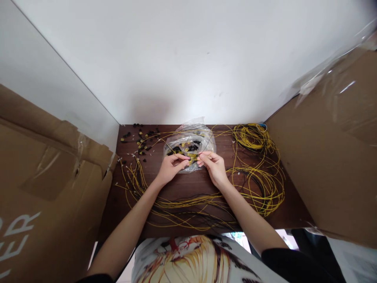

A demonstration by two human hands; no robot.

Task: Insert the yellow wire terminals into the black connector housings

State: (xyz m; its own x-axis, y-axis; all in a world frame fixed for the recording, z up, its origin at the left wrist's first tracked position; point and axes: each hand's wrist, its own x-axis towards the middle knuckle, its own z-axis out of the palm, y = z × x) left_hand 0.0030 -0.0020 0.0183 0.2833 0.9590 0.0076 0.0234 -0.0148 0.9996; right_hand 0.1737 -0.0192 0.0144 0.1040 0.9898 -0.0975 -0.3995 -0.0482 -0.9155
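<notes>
Pinching thin black-and-yellow cable (193, 159) at mid-frame, the left hand (173, 168) and right hand (214, 166) have thumb and fingertips pressed together on it, before a clear crinkled plastic bag (196, 123) of black and yellow connectors (193, 146). Long yellow-and-black cable bundles (188, 203) cross the brown tabletop (184, 184), coiling at right. Small loose black pieces (143, 147) scatter upper left. A brown cardboard box (55, 173) crowds the left, white letters "ER" legible; a taped brown cardboard panel (330, 157) blocks the right.
</notes>
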